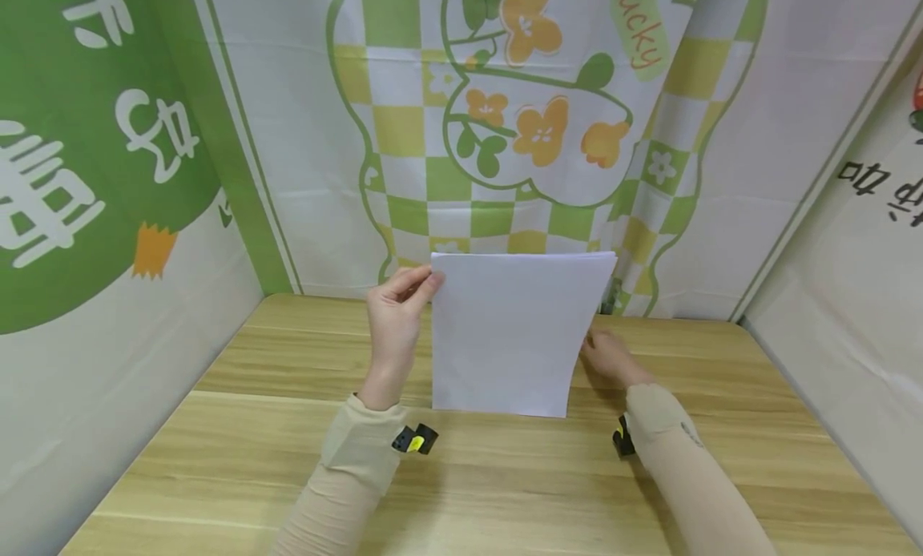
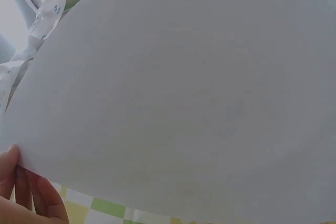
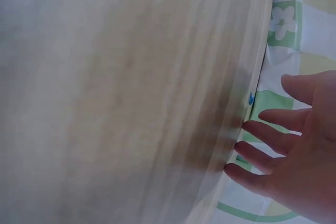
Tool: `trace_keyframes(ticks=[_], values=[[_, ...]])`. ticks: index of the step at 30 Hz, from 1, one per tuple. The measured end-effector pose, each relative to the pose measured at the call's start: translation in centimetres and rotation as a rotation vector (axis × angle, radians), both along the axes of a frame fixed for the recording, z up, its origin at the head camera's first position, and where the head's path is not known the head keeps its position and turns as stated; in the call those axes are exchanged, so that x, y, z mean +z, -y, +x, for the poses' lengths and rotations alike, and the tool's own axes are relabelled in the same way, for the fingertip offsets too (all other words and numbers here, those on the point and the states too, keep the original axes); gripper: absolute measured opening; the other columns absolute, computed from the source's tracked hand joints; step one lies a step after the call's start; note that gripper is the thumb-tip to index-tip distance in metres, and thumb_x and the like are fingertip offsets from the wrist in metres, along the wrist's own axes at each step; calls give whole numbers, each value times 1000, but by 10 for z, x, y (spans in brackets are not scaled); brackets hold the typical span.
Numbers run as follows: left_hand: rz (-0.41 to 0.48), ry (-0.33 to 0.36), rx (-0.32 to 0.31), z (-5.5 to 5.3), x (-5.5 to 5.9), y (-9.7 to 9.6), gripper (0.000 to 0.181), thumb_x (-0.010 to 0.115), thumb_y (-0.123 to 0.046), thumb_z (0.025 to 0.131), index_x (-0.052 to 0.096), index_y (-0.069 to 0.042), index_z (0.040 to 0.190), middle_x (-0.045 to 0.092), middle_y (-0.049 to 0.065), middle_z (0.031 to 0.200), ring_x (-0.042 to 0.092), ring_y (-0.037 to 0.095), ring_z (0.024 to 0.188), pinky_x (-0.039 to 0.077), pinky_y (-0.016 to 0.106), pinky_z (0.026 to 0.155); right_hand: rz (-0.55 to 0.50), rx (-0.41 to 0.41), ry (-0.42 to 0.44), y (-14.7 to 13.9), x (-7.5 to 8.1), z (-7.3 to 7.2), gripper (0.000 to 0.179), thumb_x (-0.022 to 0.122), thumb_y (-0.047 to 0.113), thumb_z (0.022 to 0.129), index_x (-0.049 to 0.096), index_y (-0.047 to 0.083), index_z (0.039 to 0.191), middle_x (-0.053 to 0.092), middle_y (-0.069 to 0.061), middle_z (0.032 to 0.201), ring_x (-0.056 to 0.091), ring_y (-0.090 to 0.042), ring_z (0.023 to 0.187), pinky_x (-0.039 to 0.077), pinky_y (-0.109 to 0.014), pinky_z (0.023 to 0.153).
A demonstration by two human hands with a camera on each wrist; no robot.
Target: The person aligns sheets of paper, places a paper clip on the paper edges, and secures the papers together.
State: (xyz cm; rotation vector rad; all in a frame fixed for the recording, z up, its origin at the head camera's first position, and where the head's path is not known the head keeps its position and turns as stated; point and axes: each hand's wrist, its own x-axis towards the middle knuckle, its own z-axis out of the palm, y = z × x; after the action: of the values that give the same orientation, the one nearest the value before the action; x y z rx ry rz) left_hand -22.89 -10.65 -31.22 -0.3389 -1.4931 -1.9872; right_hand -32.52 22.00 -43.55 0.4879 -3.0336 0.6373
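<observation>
White paper (image 1: 512, 332) stands upright above the wooden table, and a doubled edge at its top right corner shows more than one layer. My left hand (image 1: 400, 316) pinches its upper left corner between thumb and fingers. In the left wrist view the paper (image 2: 173, 98) fills most of the picture, with the left hand (image 2: 31, 192) at its corner. Beside the paper's right edge is my right hand (image 1: 613, 356), partly hidden by it. The right wrist view shows that right hand (image 3: 299, 150) with its fingers spread, fingertips right at the table's far edge.
The wooden table (image 1: 490, 492) reaches back to a checked green and yellow curtain (image 1: 404, 131). Printed cloth walls (image 1: 238, 219) stand on both sides. A small blue mark (image 3: 251, 98) shows at the table edge. Each sleeve carries a black wrist device (image 1: 416, 439).
</observation>
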Motion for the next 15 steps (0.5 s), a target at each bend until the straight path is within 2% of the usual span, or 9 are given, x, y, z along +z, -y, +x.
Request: trace_keyframes(ticks=[5, 12, 15], values=[[11, 1, -17, 0, 0, -1, 18, 72, 3, 79, 68, 14, 92, 66, -8, 73, 57, 5, 69, 45, 15, 62, 75, -19, 8, -1, 2, -6, 43, 35, 15, 99, 46, -17, 125, 49, -39, 124, 45, -54, 117, 37, -59, 100], [15, -4, -26, 0, 1, 0, 15, 72, 3, 79, 70, 11, 92, 67, -8, 74, 58, 5, 70, 46, 16, 63, 121, -48, -22, 1, 4, -11, 41, 37, 17, 98, 57, -14, 116, 55, -36, 120, 49, -53, 112, 39, -58, 97], [14, -4, -29, 0, 2, 0, 15, 73, 2, 79, 70, 9, 92, 67, -8, 75, 58, 5, 70, 46, 16, 63, 127, -59, -7, 3, 6, -11, 42, 37, 20, 98, 59, -12, 115, 54, -35, 120, 49, -53, 112, 38, -60, 97]])
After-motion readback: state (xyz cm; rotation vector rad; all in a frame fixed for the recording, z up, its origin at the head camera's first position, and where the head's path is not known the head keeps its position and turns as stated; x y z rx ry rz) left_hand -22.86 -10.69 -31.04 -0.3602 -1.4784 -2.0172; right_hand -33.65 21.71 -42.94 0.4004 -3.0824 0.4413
